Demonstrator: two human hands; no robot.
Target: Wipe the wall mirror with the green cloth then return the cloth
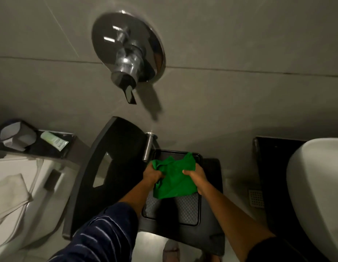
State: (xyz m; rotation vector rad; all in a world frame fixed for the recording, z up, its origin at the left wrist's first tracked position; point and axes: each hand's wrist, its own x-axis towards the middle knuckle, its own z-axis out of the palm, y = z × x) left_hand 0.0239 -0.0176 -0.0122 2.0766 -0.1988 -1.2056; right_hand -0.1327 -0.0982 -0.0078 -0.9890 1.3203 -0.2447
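Gripping green cloth [173, 181] between them: left hand [152, 173], right hand [195, 176], fingers clenched, above black tray [187, 214].

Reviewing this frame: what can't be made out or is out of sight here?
- Wall mirror: not in the head view at all; only tiled wall and a motion-blurred chrome fixture show.
- Tray: its far half is covered by the green cloth.
- Fingertips of the left hand and right hand: buried in cloth folds.
- Small tube: label too small to read.
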